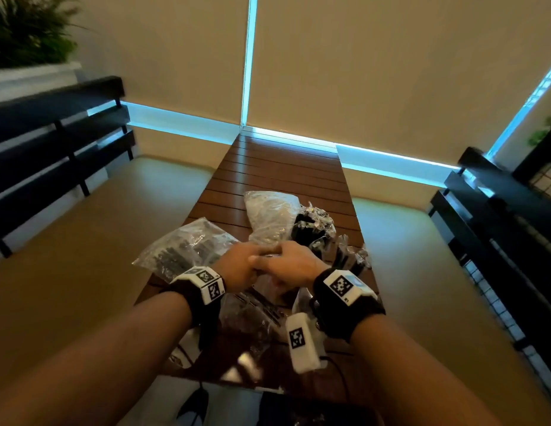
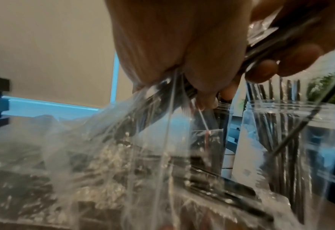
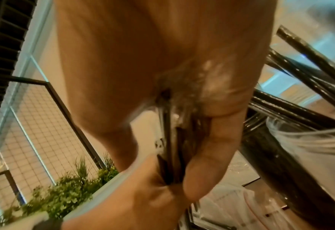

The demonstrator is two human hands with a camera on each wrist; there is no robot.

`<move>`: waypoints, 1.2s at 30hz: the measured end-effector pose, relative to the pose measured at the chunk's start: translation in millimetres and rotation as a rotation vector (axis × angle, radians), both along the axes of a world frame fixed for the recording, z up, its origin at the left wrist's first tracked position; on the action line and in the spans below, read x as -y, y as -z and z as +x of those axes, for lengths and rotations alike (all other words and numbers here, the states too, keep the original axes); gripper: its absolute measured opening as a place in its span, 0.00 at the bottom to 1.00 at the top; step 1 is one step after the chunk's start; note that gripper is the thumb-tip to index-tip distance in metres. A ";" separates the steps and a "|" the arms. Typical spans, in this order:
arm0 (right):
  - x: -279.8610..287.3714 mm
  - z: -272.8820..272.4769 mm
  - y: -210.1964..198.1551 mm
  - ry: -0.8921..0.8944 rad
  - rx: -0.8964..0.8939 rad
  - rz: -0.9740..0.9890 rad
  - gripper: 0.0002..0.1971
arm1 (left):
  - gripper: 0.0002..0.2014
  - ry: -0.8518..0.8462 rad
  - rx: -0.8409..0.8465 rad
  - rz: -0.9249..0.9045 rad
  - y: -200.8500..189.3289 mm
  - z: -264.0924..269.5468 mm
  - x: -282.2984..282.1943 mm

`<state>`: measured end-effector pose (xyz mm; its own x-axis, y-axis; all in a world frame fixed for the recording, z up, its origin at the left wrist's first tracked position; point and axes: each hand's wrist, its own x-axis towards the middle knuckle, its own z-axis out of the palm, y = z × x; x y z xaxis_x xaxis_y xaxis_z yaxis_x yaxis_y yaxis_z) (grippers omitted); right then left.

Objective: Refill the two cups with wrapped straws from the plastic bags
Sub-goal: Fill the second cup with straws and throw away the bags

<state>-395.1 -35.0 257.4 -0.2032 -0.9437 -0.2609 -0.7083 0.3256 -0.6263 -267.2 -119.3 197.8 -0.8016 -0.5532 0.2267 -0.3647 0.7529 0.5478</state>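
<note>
1. Black straws in clear crinkly wrappers [image 3: 169,149] sit bunched between your two hands, which meet above the slatted brown wooden table [image 1: 283,167]; two hands on one bundle probably keeps the slippery wrappers from fanning apart.
2. Your right hand [image 1: 294,265] has fingers and thumb curled round the bundle, as the right wrist view shows.
3. Your left hand [image 1: 240,265] pinches the same bundle together with the mouth of a clear plastic bag [image 2: 123,147], which hangs below the grip, likely so the straws slide free.
4. Just beyond your right hand stands a clear plastic cup [image 2: 292,140], upright and already holding dark straws; a second cup [image 1: 311,229], also stocked, stands just past your knuckles.
5. More clear bags of straws [image 1: 185,247] lie on the far-left side of the grip, close to hand, and another beneath your wrists.
</note>
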 end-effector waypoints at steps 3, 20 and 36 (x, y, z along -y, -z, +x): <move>-1.3 2.1 3.5 0.197 0.319 -0.200 0.43 | 0.04 -0.127 -0.042 0.063 -1.5 1.7 7.0; -29.7 31.1 91.0 0.003 -0.388 0.074 0.37 | 0.19 -0.348 -0.189 0.278 -22.2 12.9 18.3; 4.1 70.5 88.8 0.018 0.026 -0.414 0.08 | 0.07 -0.261 -0.171 0.148 -30.5 2.7 -1.9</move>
<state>-324.7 -39.1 168.7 -0.2188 -0.9665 0.1344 -0.6868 0.0547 -0.7248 -264.6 -117.4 228.3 -0.5863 -0.7713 0.2477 -0.4276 0.5543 0.7140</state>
